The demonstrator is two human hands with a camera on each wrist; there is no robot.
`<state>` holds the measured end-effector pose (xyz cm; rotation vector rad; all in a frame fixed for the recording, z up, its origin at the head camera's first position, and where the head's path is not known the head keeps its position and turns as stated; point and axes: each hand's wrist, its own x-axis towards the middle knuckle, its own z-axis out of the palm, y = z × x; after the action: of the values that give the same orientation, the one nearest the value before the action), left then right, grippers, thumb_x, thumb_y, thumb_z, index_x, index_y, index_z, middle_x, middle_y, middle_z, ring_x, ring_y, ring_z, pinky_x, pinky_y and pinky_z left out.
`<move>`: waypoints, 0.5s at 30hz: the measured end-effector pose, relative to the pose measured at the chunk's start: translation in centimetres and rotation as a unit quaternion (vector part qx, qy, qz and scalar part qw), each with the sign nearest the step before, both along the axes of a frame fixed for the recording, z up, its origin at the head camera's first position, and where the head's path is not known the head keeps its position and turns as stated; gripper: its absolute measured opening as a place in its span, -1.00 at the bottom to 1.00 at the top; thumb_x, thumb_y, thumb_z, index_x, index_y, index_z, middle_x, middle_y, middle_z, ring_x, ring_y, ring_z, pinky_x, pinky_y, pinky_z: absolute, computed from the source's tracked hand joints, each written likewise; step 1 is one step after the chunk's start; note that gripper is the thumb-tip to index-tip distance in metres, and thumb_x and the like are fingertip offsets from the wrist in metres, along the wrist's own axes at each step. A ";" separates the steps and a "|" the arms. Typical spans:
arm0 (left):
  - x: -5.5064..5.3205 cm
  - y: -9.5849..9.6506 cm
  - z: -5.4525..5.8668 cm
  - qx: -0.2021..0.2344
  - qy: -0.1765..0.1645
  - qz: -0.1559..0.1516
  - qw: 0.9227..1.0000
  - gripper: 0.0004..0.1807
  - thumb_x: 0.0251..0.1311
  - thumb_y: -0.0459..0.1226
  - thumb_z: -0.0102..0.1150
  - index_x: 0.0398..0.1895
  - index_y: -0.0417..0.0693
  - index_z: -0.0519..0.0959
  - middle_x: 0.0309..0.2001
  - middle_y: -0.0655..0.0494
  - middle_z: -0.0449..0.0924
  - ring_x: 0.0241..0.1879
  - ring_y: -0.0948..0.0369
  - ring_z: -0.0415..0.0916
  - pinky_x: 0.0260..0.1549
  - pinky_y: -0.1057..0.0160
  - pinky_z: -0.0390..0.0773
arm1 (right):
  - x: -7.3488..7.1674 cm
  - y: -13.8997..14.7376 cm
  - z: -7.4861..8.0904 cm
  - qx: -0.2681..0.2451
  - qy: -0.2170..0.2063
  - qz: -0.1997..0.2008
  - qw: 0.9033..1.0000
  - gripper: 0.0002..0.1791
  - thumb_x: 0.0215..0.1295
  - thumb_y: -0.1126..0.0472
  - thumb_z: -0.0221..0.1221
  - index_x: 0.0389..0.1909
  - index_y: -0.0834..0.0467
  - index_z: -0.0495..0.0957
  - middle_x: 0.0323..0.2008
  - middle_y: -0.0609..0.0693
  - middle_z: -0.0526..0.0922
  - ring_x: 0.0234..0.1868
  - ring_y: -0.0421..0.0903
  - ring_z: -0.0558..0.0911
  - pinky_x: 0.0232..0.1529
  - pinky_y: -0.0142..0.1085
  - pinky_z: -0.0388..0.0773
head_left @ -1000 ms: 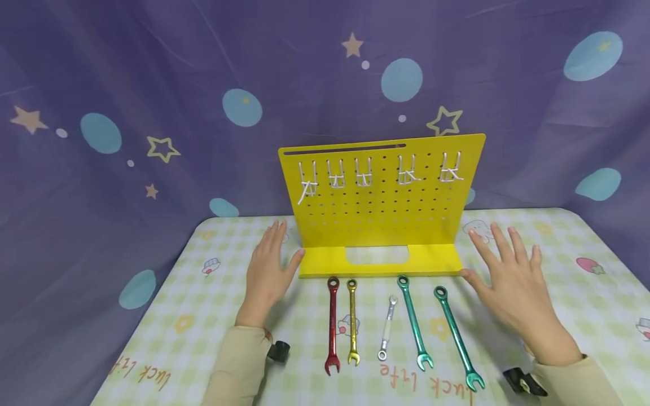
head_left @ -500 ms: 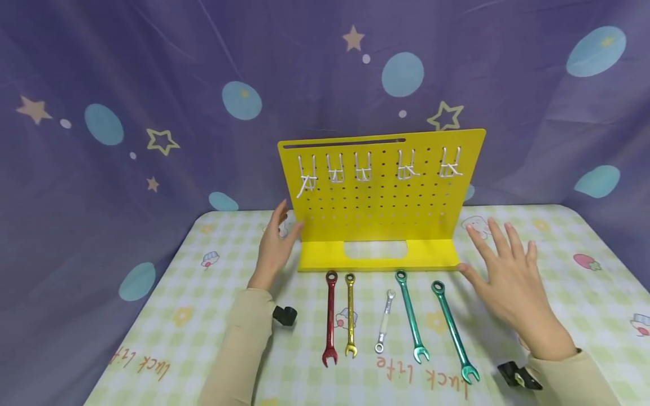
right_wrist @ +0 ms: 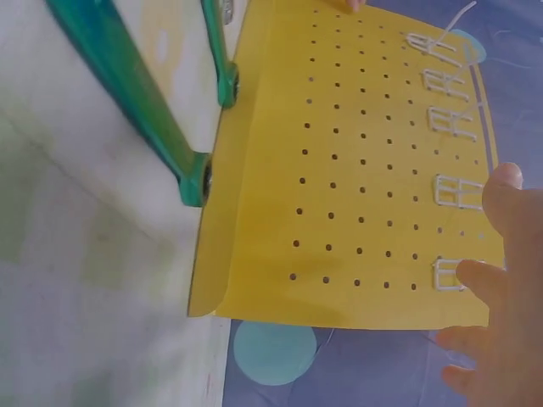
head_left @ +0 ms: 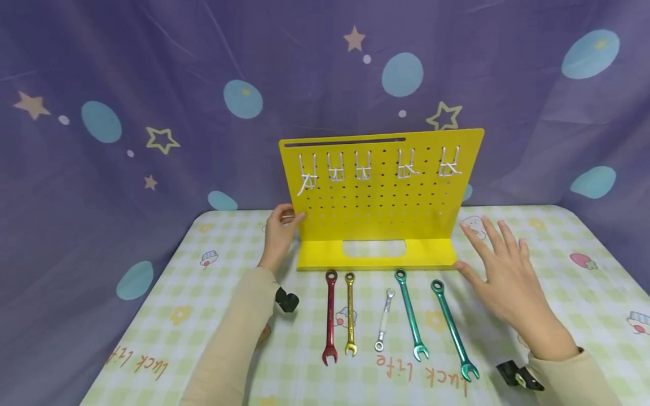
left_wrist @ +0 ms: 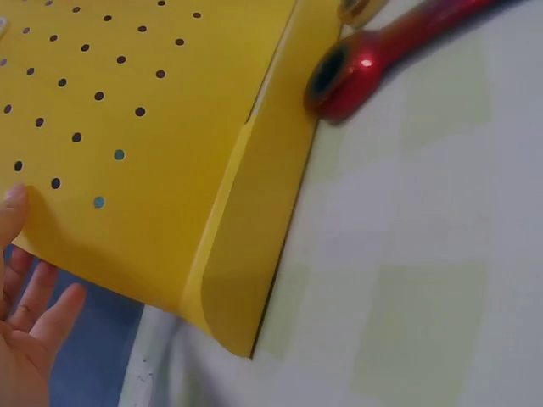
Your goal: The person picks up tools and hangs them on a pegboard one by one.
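A yellow pegboard (head_left: 376, 228) stands upright on a table, with several white wire hooks (head_left: 406, 169) along its upper part. At its left edge, my left hand (head_left: 278, 239) grips the board, the thumb (left_wrist: 12, 212) on the front face and the fingers behind. My right hand (head_left: 508, 282) hovers beside the right edge, fingers spread, holding nothing. Before the base lie a red wrench (head_left: 330, 321), a gold wrench (head_left: 350, 316), a short silver wrench (head_left: 385, 318) and two green wrenches (head_left: 410, 316). The right wrist view shows another green wrench (right_wrist: 127, 93) near the base.
A checked cloth (head_left: 178, 338) with printed pictures covers the table. Behind it hangs a purple curtain (head_left: 304, 56) with stars and ovals, close to the pegboard's back. A dark wrist camera (head_left: 288, 300) sits at the left cuff, another (head_left: 519, 376) at the right.
My left hand has moved from flat beside the board up to its left edge, its fingers bending around it. The right hand has hardly moved, and the wrenches lie as before.
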<state>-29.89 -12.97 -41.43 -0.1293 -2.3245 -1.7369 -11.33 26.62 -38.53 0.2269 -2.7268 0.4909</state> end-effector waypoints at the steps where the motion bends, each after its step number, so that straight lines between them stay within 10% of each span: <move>1: -0.1 0.1 0.1 0.000 -0.002 0.003 1.000 -0.64 0.31 -0.24 0.28 0.07 -0.24 0.50 -0.01 -0.16 0.53 0.00 -0.04 0.52 0.00 0.09 0.52 | 0.1 0.0 0.0 -0.009 0.005 0.003 1.000 -0.23 0.46 -0.09 0.09 0.57 -0.05 0.02 0.57 0.17 -0.16 0.53 0.26 -0.24 0.38 0.30 -0.43; 15: -0.3 1.0 0.3 -0.050 -0.013 0.067 0.996 -0.74 0.28 -0.22 0.31 -0.12 -0.22 0.54 -0.16 -0.11 0.58 -0.07 -0.05 0.57 0.18 -0.11 0.23 | 1.3 -1.4 1.6 -0.085 -0.065 0.003 0.994 -0.50 0.40 0.09 0.21 0.28 0.18 0.45 0.14 0.28 0.55 0.07 0.30 0.55 -0.07 0.23 0.47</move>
<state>-30.22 -11.96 -41.15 0.0311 -2.3805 -1.5680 -10.00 25.20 -36.92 0.1640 -2.7903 0.7591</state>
